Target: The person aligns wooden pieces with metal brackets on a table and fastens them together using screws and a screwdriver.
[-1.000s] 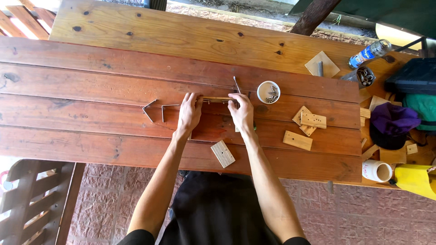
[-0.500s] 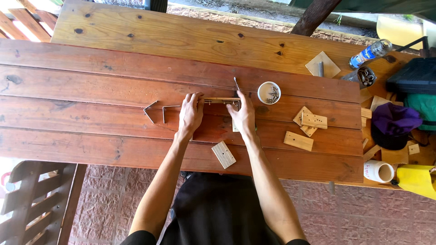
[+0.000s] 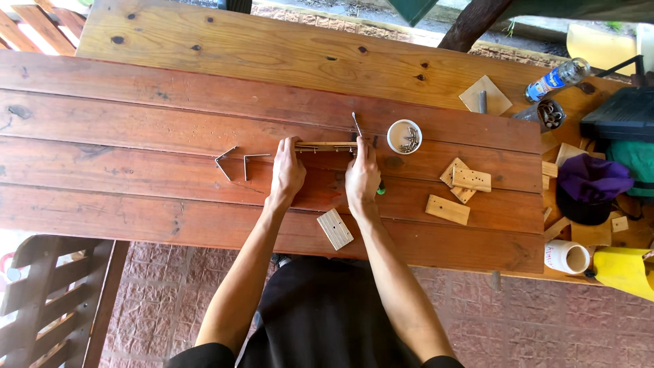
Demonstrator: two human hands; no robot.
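Hands side by side on the red-brown plank tabletop (image 3: pixel 136 170), both yours, both pressed onto one narrow pale wooden strip (image 3: pixel 325 146) with small metal pins along its edge. Your left hand (image 3: pixel 287 170) covers the strip's left end, fingers (image 3: pixel 285 146) curled over it and holding it down. Your right hand (image 3: pixel 362 174) grips the right end, fingers (image 3: pixel 361 148) closed around it; a thin metal rod (image 3: pixel 355 124) rises slanted just beyond those fingers, and a green-tipped tool (image 3: pixel 381 188) peeks out beside your right palm. Whether the right hand holds that tool, you cannot tell.

Left of your left fingers, near but apart: two bent grey metal angle brackets (image 3: pixel 235 162). Right of your right fingers, just beside: round white cup of metal screws (image 3: pixel 405 136). Farther right: a small heap of pale drilled wooden blocks (image 3: pixel 463 180), one more flat block (image 3: pixel 447 209) below it. Between your wrists, toward you: a pale rectangular drilled wooden block (image 3: pixel 335 228), tilted. Far right edge: purple cap (image 3: pixel 593 178), white paper cup on its side (image 3: pixel 567 256), clear plastic bottle (image 3: pixel 557 79).
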